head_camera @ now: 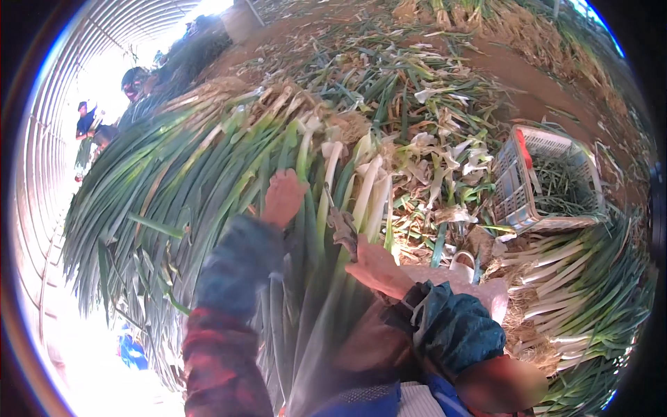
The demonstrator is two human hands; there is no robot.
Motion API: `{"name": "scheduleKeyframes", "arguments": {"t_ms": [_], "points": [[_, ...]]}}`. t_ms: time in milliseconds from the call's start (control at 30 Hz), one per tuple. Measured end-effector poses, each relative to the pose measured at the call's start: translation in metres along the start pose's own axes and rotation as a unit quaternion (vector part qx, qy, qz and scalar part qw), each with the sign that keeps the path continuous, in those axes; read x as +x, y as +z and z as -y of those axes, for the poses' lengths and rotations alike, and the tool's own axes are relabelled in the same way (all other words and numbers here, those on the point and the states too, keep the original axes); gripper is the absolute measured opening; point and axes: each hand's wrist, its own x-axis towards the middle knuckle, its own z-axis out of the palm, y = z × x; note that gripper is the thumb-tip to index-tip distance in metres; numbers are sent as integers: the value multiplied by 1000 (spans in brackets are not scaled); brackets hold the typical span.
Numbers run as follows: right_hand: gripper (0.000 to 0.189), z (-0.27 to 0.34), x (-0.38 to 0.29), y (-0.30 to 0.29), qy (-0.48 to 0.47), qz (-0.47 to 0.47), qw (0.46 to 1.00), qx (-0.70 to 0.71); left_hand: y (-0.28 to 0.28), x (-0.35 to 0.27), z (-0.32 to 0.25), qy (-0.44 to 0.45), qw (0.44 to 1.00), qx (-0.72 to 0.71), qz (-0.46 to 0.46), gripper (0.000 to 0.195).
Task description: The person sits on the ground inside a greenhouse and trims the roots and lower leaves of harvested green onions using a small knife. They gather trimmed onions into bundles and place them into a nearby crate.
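Note:
A long pile of Welsh onions point(208, 140) lies before me, white root ends at the far side and green leaves toward me. My left hand point(285, 197) is closed around an onion stalk point(291, 148) in this pile, its fingers partly hidden. My right hand point(380, 266) grips a metal blow gun point(342, 227) with a thin nozzle pointing away from me. The nozzle tip is just right of my left hand, above the stalks. Several onions with bare white shanks point(370, 182) lie just beyond the tool.
Stripped leaves and skins point(427, 125) litter the soil ahead. At right stands a plastic crate point(547, 224) holding green scraps; beside it are rows of onions point(563, 292) with white shanks. More onions point(500, 26) lie at the far right. People point(86, 122) are at the far left.

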Motion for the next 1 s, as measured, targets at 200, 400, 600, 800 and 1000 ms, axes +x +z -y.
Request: {"name": "scheduleKeyframes", "arguments": {"t_ms": [200,400,600,800,1000], "points": [[34,-4,-3,-3,-54,-62,996,-31,74,51,22,-140,986,-50,78,51],[35,6,-4,-7,-14,-39,999,10,51,-2,27,-160,969,-108,151,42],[42,8,1,2,16,20,1000,13,-8,-100,16,-124,942,-271,154,41],[36,1,11,16,-9,-49,997,-53,-26,-151,-9,-143,889,-398,174,42],[37,12,6,13,14,-20,997,-80,-31,-179,-22,-155,838,-491,183,41]]}}
